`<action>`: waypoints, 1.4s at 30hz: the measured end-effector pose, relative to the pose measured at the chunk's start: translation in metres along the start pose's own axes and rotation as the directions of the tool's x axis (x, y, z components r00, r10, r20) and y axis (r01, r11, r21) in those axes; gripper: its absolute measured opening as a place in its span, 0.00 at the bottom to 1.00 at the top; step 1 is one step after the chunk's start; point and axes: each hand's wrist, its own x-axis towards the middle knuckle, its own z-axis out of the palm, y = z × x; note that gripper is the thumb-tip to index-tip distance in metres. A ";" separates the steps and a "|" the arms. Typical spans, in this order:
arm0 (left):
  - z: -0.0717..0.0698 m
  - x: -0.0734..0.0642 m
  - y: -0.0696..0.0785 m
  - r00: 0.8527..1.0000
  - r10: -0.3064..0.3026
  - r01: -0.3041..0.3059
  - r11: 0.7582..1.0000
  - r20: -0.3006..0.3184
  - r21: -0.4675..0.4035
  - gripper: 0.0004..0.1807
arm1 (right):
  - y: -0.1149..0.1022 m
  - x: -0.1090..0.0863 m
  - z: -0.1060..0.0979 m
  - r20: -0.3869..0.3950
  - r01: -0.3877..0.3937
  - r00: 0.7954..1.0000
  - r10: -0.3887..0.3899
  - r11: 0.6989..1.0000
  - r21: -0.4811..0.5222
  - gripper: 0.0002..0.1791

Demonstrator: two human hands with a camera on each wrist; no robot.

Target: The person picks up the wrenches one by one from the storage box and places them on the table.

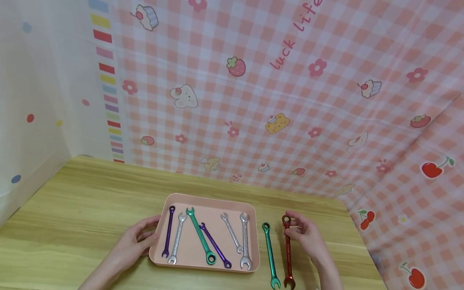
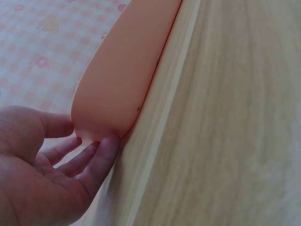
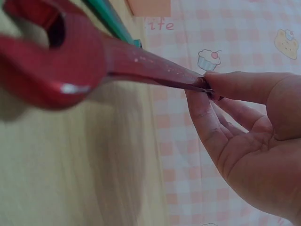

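**Pinched on One Side, Braced on the Other**

At the lower right of the frame, a person's right hand (image 1: 304,233) is pinching a red wrench (image 1: 288,257) near its ring end, thumb against fingers — a hold that is leaving most of the shaft uncovered and the forked end pointing toward the bottom edge. A shadow in the right wrist view is suggesting that the shaft is raised off the table (image 1: 90,225), though whether the forked end is touching cannot be told. Just to its left, a green wrench (image 1: 270,253) is lying on the wood, nearly parallel. At lower centre, a pink tray (image 1: 208,211) is holding six more wrenches (image 1: 245,241), set roughly lengthwise, apparently to fit between its walls. The left hand (image 1: 132,243) is gripping the tray's left side, thumb at the rim and fingers bent outside — seemingly bracing it against sliding.
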 end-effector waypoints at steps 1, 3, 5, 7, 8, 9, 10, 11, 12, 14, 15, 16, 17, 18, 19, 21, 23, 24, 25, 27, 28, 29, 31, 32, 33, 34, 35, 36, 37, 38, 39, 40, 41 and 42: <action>0.000 0.000 0.000 1.000 0.000 0.000 1.000 0.001 -0.001 0.32 | 0.001 0.000 0.000 -0.006 -0.004 1.000 0.004 1.000 -0.006 0.33; 0.000 0.000 0.000 1.000 0.000 0.000 1.000 0.001 -0.002 0.32 | 0.002 0.000 0.001 -0.012 -0.010 1.000 0.010 1.000 -0.015 0.32; 0.000 0.000 0.000 1.000 0.001 -0.001 1.000 0.001 -0.003 0.32 | 0.004 0.001 0.001 -0.014 -0.010 1.000 0.010 1.000 -0.026 0.32; 0.000 0.000 0.000 1.000 0.002 -0.002 1.000 -0.001 -0.003 0.32 | 0.005 0.002 0.002 -0.013 -0.010 1.000 0.010 0.999 -0.040 0.32; 0.000 0.000 0.000 1.000 0.002 -0.002 1.000 -0.001 -0.003 0.32 | 0.005 0.002 0.002 -0.014 -0.011 1.000 0.011 0.999 -0.044 0.32; 0.000 0.000 -0.001 1.000 0.002 -0.002 1.000 -0.003 -0.003 0.32 | 0.005 0.002 0.003 -0.014 -0.012 1.000 0.011 0.999 -0.048 0.32; 0.000 0.000 -0.001 1.000 0.002 -0.002 1.000 -0.003 -0.003 0.32 | 0.006 0.002 0.003 -0.012 -0.008 1.000 0.007 0.999 -0.053 0.33; 0.000 0.000 -0.001 1.000 0.003 -0.003 1.000 -0.002 -0.004 0.32 | 0.006 0.002 0.004 -0.010 -0.006 1.000 0.005 0.998 -0.056 0.33; 0.000 0.000 -0.001 1.000 0.004 -0.004 1.000 -0.002 -0.005 0.32 | 0.006 0.002 0.005 -0.007 -0.006 1.000 0.006 0.998 -0.058 0.33; 0.000 0.000 -0.001 1.000 0.005 -0.005 1.000 -0.003 -0.007 0.32 | 0.007 0.002 0.007 -0.001 -0.003 1.000 0.003 0.998 -0.065 0.34; 0.000 0.000 -0.001 1.000 0.005 -0.005 1.000 -0.003 -0.008 0.32 | 0.007 0.002 0.008 0.004 0.000 1.000 0.000 0.998 -0.068 0.34; 0.000 0.000 -0.001 1.000 0.004 -0.004 1.000 -0.003 -0.009 0.32 | 0.007 0.002 0.008 0.010 0.003 1.000 -0.003 0.998 -0.070 0.34; 0.000 0.000 -0.001 1.000 0.003 -0.004 1.000 -0.003 -0.009 0.32 | 0.007 0.002 0.009 0.013 0.001 1.000 0.000 0.998 -0.070 0.34; 0.001 0.000 -0.001 1.000 -0.002 0.002 1.000 -0.004 -0.010 0.32 | 0.007 0.002 0.010 0.017 -0.002 1.000 0.003 0.998 -0.070 0.34; 0.001 0.000 -0.001 1.000 -0.003 0.003 1.000 -0.004 -0.009 0.31 | 0.008 0.003 0.010 0.020 -0.002 1.000 0.003 0.997 -0.073 0.34; 0.000 -0.001 0.000 1.000 -0.005 0.005 1.000 -0.003 -0.007 0.31 | 0.008 0.002 0.011 0.031 0.001 1.000 0.001 0.997 -0.074 0.34; 0.000 -0.001 0.000 1.000 -0.004 0.004 1.000 -0.003 -0.006 0.31 | 0.010 0.003 0.012 0.038 0.008 0.999 -0.005 0.997 -0.080 0.34; 0.000 -0.001 0.000 1.000 -0.003 0.003 1.000 -0.004 -0.007 0.31 | 0.011 0.003 0.012 0.045 0.014 0.999 -0.010 0.996 -0.086 0.34; 0.000 0.000 -0.001 1.000 0.002 -0.002 1.000 -0.003 -0.006 0.31 | 0.012 0.003 0.012 0.049 0.019 0.999 -0.015 0.995 -0.093 0.34; 0.000 0.000 -0.001 1.000 0.002 -0.002 1.000 -0.004 -0.008 0.31 | 0.012 0.003 0.013 0.058 0.025 0.998 -0.020 0.994 -0.104 0.34; 0.000 0.000 -0.001 1.000 0.002 -0.002 1.000 -0.003 -0.009 0.31 | 0.013 0.003 0.014 0.067 0.033 0.997 -0.026 0.993 -0.113 0.33; 0.000 0.000 -0.001 1.000 0.001 -0.001 1.000 -0.003 -0.009 0.31 | 0.013 0.003 0.014 0.074 0.038 0.997 -0.029 0.992 -0.121 0.33; 0.000 0.000 -0.001 1.000 0.001 -0.001 1.000 -0.003 -0.010 0.31 | 0.013 0.003 0.015 0.074 0.036 0.997 -0.027 0.991 -0.131 0.32; 0.000 0.000 -0.001 1.000 0.001 -0.001 1.000 -0.003 -0.010 0.31 | 0.013 0.002 0.016 0.073 0.035 0.997 -0.025 0.990 -0.136 0.32; 0.000 0.000 -0.001 1.000 0.002 -0.002 1.000 -0.003 -0.010 0.31 | 0.013 0.002 0.016 0.070 0.032 0.997 -0.023 0.989 -0.142 0.32; 0.000 0.000 -0.001 1.000 0.003 -0.003 1.000 -0.002 -0.010 0.31 | 0.013 0.002 0.016 0.067 0.027 0.998 -0.017 0.989 -0.144 0.32; 0.000 0.000 -0.001 1.000 0.003 -0.003 1.000 -0.003 -0.009 0.31 | 0.012 0.002 0.017 0.059 0.020 0.998 -0.011 0.989 -0.146 0.32; 0.000 0.000 -0.001 1.000 0.003 -0.003 1.000 -0.003 -0.008 0.31 | 0.012 0.002 0.017 0.055 0.014 0.998 -0.006 0.989 -0.149 0.32; 0.000 0.000 -0.001 1.000 0.003 -0.003 1.000 -0.004 -0.006 0.31 | 0.012 0.002 0.017 0.050 0.006 0.999 0.002 0.988 -0.151 0.32; 0.000 0.000 -0.001 1.000 0.002 -0.002 1.000 -0.004 -0.005 0.31 | 0.012 0.002 0.018 0.050 0.002 0.999 0.006 0.988 -0.155 0.32; 0.000 0.000 -0.001 1.000 0.001 -0.001 1.000 -0.005 -0.004 0.31 | 0.012 0.002 0.018 0.049 -0.001 0.999 0.009 0.987 -0.159 0.32; 0.000 0.000 -0.001 1.000 0.001 -0.001 1.000 -0.005 -0.003 0.31 | 0.011 0.002 0.018 0.048 -0.003 0.999 0.011 0.987 -0.162 0.32; 0.000 0.000 -0.001 1.000 -0.003 0.003 1.000 -0.008 -0.003 0.31 | 0.012 0.002 0.018 0.047 -0.004 0.999 0.012 0.986 -0.166 0.32; 0.000 0.000 -0.001 1.000 -0.002 0.002 1.000 -0.007 -0.003 0.31 | 0.012 0.003 0.019 0.047 -0.006 0.999 0.014 0.985 -0.170 0.32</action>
